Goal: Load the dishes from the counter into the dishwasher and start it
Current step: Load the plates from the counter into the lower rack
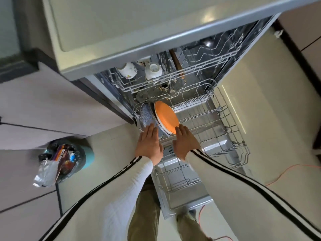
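The dishwasher stands open with its lower rack [225,126] pulled out over the door. An orange plate [165,117] stands on edge at the rack's left end, with a speckled grey plate [146,115] beside it. My left hand [149,143] reaches with straight fingers to the grey plate's lower rim. Straight fingers of my right hand [185,141] touch the orange plate's lower edge. Two white cups [127,69] [153,70] sit upside down in the upper rack [173,80].
The counter [121,23] overhangs the dishwasher. A teal bin [69,157] with a black bag and wrappers stands on the floor to the left. An orange cable [286,171] runs across the floor at right. My legs are beside the door [187,199].
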Available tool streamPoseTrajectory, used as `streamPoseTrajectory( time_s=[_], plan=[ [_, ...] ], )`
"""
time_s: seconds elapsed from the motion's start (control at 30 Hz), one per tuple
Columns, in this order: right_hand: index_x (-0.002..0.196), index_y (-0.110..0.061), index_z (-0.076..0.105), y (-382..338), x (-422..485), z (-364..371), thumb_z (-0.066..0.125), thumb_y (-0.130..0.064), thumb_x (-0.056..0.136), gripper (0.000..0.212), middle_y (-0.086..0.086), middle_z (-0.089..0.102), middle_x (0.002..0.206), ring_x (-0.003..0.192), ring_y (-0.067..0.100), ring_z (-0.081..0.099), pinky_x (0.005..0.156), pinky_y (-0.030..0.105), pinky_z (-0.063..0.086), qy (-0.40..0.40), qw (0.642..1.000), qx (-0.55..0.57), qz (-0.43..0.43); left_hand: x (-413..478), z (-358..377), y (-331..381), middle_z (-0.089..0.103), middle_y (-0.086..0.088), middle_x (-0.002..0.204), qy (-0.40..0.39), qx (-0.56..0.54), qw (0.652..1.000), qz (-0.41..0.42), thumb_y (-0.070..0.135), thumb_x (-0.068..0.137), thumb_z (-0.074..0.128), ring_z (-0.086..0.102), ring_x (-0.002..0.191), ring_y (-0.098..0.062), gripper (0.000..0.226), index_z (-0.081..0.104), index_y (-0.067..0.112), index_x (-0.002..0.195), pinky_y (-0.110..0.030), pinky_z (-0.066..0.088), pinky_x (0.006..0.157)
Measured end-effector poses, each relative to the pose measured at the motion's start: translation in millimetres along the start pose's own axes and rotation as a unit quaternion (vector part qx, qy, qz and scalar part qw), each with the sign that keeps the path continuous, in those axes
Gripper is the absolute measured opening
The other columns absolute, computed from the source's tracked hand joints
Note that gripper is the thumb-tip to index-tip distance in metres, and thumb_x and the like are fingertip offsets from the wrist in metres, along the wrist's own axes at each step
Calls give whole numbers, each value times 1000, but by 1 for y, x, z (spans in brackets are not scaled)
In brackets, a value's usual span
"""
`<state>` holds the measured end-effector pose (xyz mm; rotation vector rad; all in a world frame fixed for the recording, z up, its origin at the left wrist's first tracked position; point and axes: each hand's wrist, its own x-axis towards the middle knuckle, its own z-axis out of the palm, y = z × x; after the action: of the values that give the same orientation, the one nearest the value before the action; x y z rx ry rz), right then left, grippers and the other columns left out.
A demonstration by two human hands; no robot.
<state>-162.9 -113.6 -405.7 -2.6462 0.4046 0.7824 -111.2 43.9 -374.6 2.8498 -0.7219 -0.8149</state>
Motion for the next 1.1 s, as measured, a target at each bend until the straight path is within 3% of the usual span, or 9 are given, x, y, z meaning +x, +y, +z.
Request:
streamPoseTrajectory(
  time_s=[0.13,0.3,0.57,0.77,1.1],
  plan=[
    [158,-12,3,-16,-84,-38,21,-42,104,64,9,-6,165,152,26,-3,124,43,5,33,998,-41,-32,-71,-39,19,-5,-5,167,6,17,1000,-15,38,103,33,-4,153,-21,68,4,13,159,-40,4,125],
    [158,-13,4,-34,-175,-78,20,-42,104,63,11,-3,165,152,27,-1,124,44,8,54,994,-71,-69,-161,-83,32,-3,-6,167,36,6,998,-50,41,103,27,-3,153,-22,67,2,12,159,-44,6,124],
    [158,-11,5,-97,-270,-102,24,-41,105,64,9,-5,166,152,23,-6,124,42,3,59,981,-103,-153,-286,-107,20,-4,-5,167,88,-87,982,-143,41,104,26,-4,153,-20,66,2,12,158,-39,1,125],
    [158,-10,9,-204,-273,-104,27,-40,105,64,8,-1,166,152,23,-3,124,40,2,70,965,-123,-219,-343,-127,-75,-1,-4,167,148,-125,956,-220,42,105,29,-3,153,-19,66,6,10,158,-38,1,125],
    [156,-11,17,-467,-256,-92,28,-41,104,61,10,5,165,152,25,4,124,41,6,92,926,-115,-347,-418,-200,-297,0,-5,167,225,-128,910,-323,43,104,31,-2,154,-21,67,9,11,158,-38,1,124]
  ],
)
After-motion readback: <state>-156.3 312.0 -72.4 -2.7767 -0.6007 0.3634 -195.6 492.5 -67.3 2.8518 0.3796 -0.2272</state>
